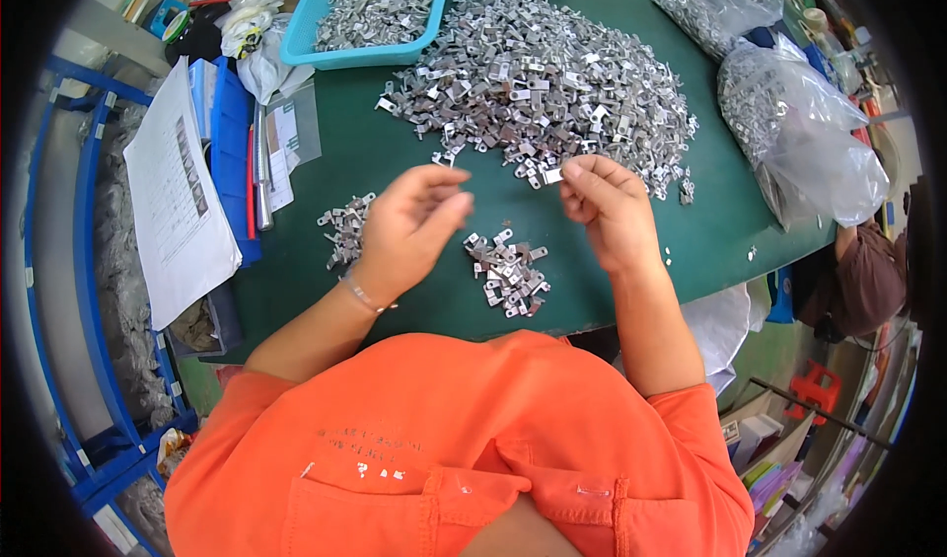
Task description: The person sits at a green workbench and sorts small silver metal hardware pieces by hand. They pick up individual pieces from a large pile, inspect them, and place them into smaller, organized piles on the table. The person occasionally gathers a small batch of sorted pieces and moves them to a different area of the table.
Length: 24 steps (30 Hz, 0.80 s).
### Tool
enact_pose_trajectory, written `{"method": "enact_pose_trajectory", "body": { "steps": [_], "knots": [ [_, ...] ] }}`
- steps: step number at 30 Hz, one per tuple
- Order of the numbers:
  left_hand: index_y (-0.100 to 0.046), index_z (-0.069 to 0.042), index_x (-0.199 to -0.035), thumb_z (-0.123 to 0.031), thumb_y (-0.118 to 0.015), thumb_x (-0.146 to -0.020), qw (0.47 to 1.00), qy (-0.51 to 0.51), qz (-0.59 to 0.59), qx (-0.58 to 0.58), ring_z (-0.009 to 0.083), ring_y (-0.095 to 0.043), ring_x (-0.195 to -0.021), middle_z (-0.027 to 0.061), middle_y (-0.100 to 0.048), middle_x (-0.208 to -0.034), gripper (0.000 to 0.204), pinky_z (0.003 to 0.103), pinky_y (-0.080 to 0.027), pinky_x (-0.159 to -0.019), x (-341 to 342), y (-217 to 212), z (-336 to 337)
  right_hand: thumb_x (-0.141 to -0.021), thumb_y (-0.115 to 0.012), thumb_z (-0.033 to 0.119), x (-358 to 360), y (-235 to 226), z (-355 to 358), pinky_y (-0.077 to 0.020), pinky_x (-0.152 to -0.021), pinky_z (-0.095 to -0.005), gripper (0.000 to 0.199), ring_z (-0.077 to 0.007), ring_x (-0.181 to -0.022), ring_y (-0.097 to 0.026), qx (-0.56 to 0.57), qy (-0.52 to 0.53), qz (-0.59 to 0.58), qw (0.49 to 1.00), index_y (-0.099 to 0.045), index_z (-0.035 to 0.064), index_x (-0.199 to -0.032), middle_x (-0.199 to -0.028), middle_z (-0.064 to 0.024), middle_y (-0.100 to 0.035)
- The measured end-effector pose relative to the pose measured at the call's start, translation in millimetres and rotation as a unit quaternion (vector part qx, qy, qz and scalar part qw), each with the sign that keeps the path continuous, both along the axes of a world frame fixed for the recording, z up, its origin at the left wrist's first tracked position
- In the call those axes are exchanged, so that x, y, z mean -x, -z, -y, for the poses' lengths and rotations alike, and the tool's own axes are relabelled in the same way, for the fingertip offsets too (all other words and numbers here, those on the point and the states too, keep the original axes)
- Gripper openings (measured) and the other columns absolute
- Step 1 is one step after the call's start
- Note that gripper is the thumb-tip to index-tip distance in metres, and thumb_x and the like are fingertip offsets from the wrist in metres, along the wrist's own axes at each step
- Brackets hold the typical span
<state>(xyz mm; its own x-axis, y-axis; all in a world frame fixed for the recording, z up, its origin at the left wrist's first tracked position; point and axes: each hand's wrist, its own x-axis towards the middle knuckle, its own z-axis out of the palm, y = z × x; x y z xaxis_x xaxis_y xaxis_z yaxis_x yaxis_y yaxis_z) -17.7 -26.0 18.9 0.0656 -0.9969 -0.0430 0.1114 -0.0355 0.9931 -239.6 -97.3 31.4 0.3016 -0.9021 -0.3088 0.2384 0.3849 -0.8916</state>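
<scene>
My right hand (612, 207) is closed in a pinch on a small metal bracket (551, 176), at the near edge of a large heap of metal brackets (552, 78). To its left, my left hand (409, 223) hovers over the table with its fingers curled. A gap shows between its thumb and forefinger, with nothing visible in it; the fingertips are slightly blurred. Beside the left wrist lies a small pile of brackets (345, 229), partly covered by the hand. Another small pile of brackets (509, 273) sits between my forearms, near the table's front edge.
A light blue tray (370, 56) of brackets stands beyond the heap on the green table (592, 286). Clear plastic bags (779, 133) of metal parts lie at the right. Printed sheets (182, 202) lean on a blue bin (230, 152) at the left. Another person's arm (848, 239) shows at far right.
</scene>
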Motion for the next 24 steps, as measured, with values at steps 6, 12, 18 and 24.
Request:
{"method": "enact_pose_trajectory", "body": {
  "steps": [6,12,18,24],
  "knots": [
    [-0.067,0.0,-0.096,-0.001,-0.067,-0.087,0.981,0.124,0.107,0.106,0.0145,-0.065,-0.083,0.0078,-0.068,-0.094,0.01,0.027,-0.053,-0.072,27.0,5.7,13.8,-0.074,-0.069,-0.006,4.8,14.0,-33.6,-0.0541,-0.067,-0.0317,0.018,-0.0251,-0.077,-0.067,0.484,-0.09,-0.237,0.837,-0.065,0.0027,-0.09,-0.088,-0.0116,-0.068],
    [-0.066,-0.003,-0.083,0.008,-0.064,-0.07,0.883,0.195,0.304,0.3,0.0264,-0.063,-0.085,0.0075,-0.066,-0.093,0.018,0.034,-0.05,-0.076,7.8,21.9,-0.1,-0.078,-0.069,0.004,-2.0,29.7,0.7,-0.0488,-0.07,-0.0394,0.015,-0.0308,-0.081,-0.059,0.537,0.025,-0.455,0.71,-0.065,0.004,-0.092,-0.088,-0.0092,-0.061],
    [-0.066,-0.003,-0.087,0.008,-0.065,-0.072,0.909,0.134,0.288,0.27,0.0253,-0.063,-0.088,0.0092,-0.066,-0.095,0.019,0.033,-0.05,-0.077,9.7,16.0,-0.7,-0.077,-0.071,0.007,-18.8,32.6,25.1,-0.0455,-0.068,-0.038,0.016,-0.0274,-0.084,-0.057,0.576,0.042,-0.514,0.634,-0.065,0.0057,-0.092,-0.091,-0.0056,-0.06],
    [-0.059,0.003,-0.112,-0.001,-0.07,-0.086,0.994,0.082,-0.061,-0.03,0.0121,-0.063,-0.091,0.0083,-0.064,-0.101,0.028,0.025,-0.052,-0.081,16.1,14.0,6.4,-0.077,-0.068,-0.006,-21.8,19.7,-11.9,-0.0546,-0.067,-0.0361,0.022,-0.0313,-0.078,-0.066,0.594,-0.015,-0.299,0.747,-0.061,0.0033,-0.096,-0.09,-0.0119,-0.067]
  ]
}}
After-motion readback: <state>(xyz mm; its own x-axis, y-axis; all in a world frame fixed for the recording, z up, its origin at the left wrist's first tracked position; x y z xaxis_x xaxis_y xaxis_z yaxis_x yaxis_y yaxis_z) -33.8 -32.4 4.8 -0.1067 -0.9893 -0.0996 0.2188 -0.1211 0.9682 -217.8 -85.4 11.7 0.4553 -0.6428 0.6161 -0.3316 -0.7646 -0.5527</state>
